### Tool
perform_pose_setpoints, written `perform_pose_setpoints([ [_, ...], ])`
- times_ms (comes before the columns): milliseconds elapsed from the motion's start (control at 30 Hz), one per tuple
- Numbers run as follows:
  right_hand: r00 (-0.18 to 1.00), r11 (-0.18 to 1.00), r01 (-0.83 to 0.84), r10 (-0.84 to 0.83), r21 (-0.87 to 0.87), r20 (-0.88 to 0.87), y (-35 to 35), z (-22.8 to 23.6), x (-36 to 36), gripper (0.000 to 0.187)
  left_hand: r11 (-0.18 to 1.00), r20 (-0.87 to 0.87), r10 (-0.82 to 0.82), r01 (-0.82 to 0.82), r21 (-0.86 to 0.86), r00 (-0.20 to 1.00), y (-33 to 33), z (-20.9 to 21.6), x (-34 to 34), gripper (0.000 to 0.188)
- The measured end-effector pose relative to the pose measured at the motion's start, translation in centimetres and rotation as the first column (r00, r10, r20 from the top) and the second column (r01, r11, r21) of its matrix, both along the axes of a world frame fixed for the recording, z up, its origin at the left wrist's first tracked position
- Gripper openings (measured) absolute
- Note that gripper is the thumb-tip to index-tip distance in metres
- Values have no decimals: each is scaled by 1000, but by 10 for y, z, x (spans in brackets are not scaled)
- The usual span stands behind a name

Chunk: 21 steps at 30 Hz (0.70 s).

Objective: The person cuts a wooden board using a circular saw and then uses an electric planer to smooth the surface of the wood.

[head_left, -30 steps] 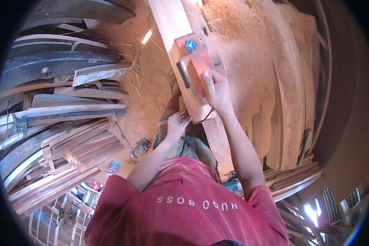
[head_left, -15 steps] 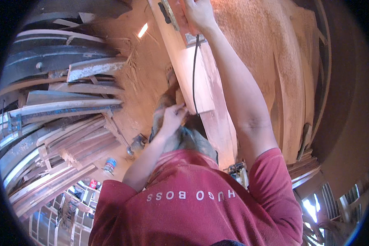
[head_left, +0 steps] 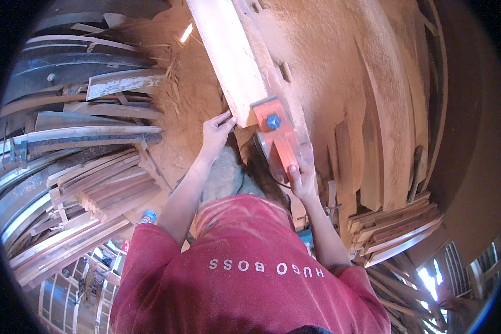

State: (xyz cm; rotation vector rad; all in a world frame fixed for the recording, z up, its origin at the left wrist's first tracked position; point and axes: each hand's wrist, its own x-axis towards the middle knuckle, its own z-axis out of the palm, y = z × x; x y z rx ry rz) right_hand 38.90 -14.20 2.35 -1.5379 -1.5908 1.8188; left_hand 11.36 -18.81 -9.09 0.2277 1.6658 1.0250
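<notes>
My right hand (head_left: 303,177) is wrapped round the handle of an orange electric planer (head_left: 273,109) with a blue knob on its front. The planer sits at the near end of a pale wooden board (head_left: 228,50), partly past its end. At that board's near left corner, my left hand (head_left: 216,133) pinches the edge between thumb and fingers. Under and beside the board runs a longer, dusty timber (head_left: 284,83). Part of a black cord shows below the planer.
Stacked timber strips (head_left: 111,189) and curved boards (head_left: 94,133) lie to the left. More planks (head_left: 395,228) are piled at the right, beside large, sawdust-covered slabs (head_left: 395,100). Sawdust covers the floor (head_left: 189,100). A small blue can (head_left: 148,216) stands at lower left.
My right hand has brought the planer back from the far part of the board to its near end. My left hand has shifted slightly up and left, staying by the near corner.
</notes>
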Motion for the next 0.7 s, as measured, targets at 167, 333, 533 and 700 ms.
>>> perform_pose_setpoints([
  [167,997,987,-66,70,144,-24,76,0,-71,51,999,-60,-33,34,16,998,8,0,-2,36],
  [333,995,972,-92,84,214,45,166,-4,-169,47,988,-40,-142,144,49,989,16,8,-13,25],
  [533,999,976,15,-5,218,-45,270,-29,-285,49,977,97,-212,213,2,972,22,11,-27,19],
  [700,999,926,33,-21,376,-36,346,-37,-367,55,965,84,-263,263,4,961,23,1,-34,28],
])
